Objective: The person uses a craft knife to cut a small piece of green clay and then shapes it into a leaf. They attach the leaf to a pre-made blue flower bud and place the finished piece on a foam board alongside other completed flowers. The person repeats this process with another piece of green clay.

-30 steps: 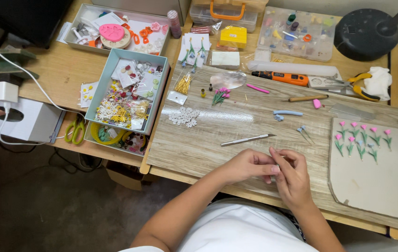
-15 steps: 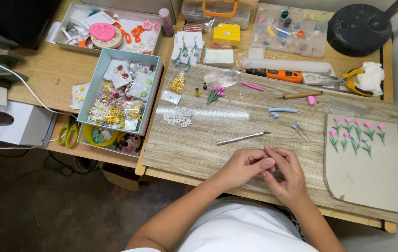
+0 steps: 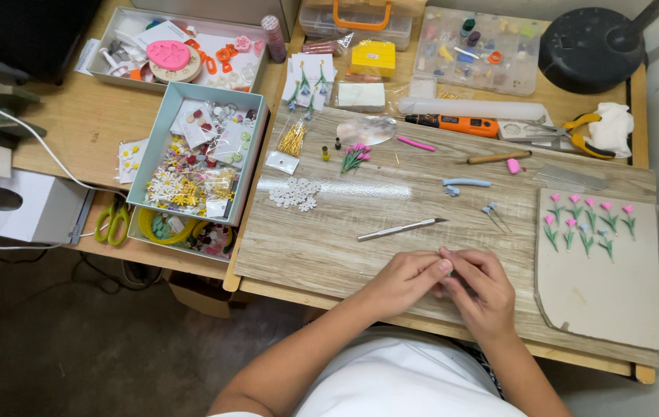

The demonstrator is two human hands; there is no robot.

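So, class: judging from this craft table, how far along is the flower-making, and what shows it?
Done: ten small pink tulips with green stems lie in two rows on the grey tile. In hand: the left hand and right hand meet, fingers pinching something too small to identify. Left, probably: pale blue rolled pieces and a pink strip lie unshaped on the wooden board, beside the craft knife.

wooden worktop (image 3: 74, 127) carrying a grey wood-grain board (image 3: 329, 239) — beside it a teal tray of small parts (image 3: 198, 154), a clear compartment box (image 3: 480, 50), a black round base (image 3: 588, 46), green-handled scissors (image 3: 113, 220).
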